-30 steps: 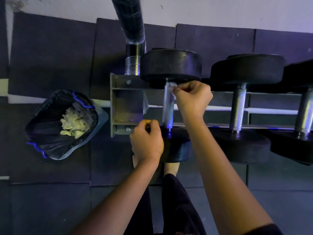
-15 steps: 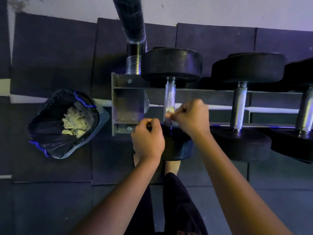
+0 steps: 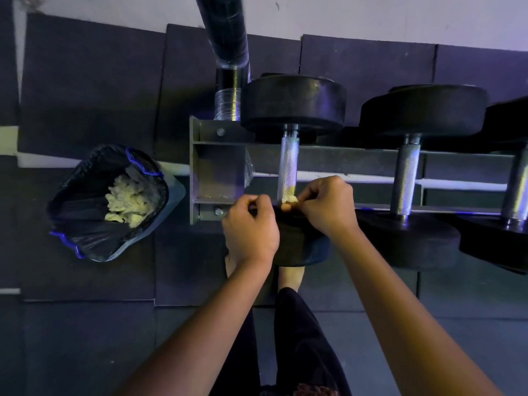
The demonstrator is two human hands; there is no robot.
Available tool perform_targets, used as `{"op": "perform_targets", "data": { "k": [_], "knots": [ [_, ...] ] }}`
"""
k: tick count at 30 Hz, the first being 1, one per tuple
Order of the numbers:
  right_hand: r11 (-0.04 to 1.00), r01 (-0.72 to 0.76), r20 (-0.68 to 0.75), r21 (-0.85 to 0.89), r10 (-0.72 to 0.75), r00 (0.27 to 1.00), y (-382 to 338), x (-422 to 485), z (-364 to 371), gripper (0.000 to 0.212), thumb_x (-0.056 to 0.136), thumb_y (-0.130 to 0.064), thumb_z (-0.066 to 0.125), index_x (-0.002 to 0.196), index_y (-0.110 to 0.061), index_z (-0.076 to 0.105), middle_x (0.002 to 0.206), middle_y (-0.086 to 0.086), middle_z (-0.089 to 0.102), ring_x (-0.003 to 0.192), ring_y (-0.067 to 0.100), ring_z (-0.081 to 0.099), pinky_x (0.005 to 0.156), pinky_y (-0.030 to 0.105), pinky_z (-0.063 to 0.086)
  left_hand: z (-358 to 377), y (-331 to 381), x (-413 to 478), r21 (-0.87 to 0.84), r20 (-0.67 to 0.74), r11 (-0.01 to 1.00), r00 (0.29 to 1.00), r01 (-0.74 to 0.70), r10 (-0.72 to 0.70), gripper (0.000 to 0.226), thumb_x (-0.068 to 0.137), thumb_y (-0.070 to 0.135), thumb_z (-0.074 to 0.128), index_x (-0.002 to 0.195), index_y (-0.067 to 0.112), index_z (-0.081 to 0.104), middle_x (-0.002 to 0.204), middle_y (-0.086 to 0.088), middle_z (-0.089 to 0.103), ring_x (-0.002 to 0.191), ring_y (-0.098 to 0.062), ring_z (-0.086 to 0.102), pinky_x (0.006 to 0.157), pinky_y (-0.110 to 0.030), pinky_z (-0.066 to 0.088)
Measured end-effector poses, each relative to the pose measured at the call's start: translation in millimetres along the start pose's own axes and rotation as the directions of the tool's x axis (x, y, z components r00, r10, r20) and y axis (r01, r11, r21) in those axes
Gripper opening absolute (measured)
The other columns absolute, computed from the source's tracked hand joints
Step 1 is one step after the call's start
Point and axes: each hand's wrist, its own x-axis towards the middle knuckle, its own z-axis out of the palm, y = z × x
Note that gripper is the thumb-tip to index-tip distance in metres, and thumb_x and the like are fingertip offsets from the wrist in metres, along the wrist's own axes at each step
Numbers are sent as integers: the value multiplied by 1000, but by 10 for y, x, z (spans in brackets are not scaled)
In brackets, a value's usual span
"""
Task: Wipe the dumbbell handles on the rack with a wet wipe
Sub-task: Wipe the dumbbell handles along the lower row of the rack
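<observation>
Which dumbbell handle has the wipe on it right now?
The leftmost handle, by the rack end bracket: the right hand pinches the wet wipe against its near end. The middle handle and rightmost handle are bare.

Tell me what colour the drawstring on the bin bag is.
Blue drawstring on the black bin bag, clear in the head view.

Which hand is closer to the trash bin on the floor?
Left. The left hand grips the dumbbell at its near end, with the bin off to its left. The right hand is farther right, pinching the wipe against the handle.
</observation>
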Motion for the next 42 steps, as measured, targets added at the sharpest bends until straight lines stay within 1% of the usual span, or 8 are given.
{"op": "perform_targets", "data": {
  "k": [4,11,18,27,31,36,39,42],
  "knots": [
    [980,-50,23,194,46,999,57,-18,-45,19,74,-9,82,62,-12,67,63,-6,64,58,-3,61,49,4,42,1,11,-17,-12,-5,1000,1000,-5,5,23,92,21,54,75,13,66,61,6,57,57,-7,53,49,-20,34],
    [897,98,-288,432,34,957,-287,373,-69,21,73,-15,84,60,-23,68,65,-6,69,61,2,62,68,22,53,-23,28,-27,-18,18,1000,1000,-6,6,25,94,20,53,73,12,64,62,3,57,56,-5,54,51,-18,43],
    [985,-34,-46,169,43,998,-36,-76,7,13,77,-5,78,72,-14,70,69,-10,64,60,-6,59,50,1,42,-17,19,-19,-17,4,1000,1000,4,-4,26,92,20,54,70,12,64,59,4,55,55,-8,52,50,-23,36],
    [949,110,-352,295,1,936,-407,342,-47,14,73,-19,83,67,-19,70,65,-8,66,57,-4,55,54,3,43,-27,20,-10,6,22,1000,1000,7,-7,30,93,22,51,66,13,59,60,-1,56,59,-15,56,55,-29,45],
    [987,97,-258,128,-61,964,-205,122,60,11,73,-10,79,67,-14,71,69,-2,69,69,10,65,66,24,53,-24,28,-9,-10,5,999,999,32,-32,26,92,21,53,70,12,63,62,1,57,62,-14,56,55,-28,43],
    [991,17,-96,132,-4,995,63,-66,91,12,74,-6,79,69,-14,73,73,-3,69,72,6,65,64,17,54,-12,46,-8,-24,-16,998,999,51,-52,24,92,21,53,71,18,64,64,4,58,64,-11,55,54,-25,37],
    [967,82,-178,240,-40,983,-112,107,-16,14,72,-14,83,68,-14,71,68,-5,67,63,-1,60,59,8,48,1,56,-7,-26,-27,998,998,58,-59,28,92,21,53,67,12,62,57,2,53,57,-13,51,51,-26,34],
    [938,130,-282,322,-36,959,-325,318,-104,18,72,-16,84,63,-18,68,64,-8,65,60,0,57,60,14,45,13,53,-8,-24,-35,998,998,55,-56,30,92,21,52,67,9,62,56,0,52,56,-14,50,52,-26,35]
  ]
}}
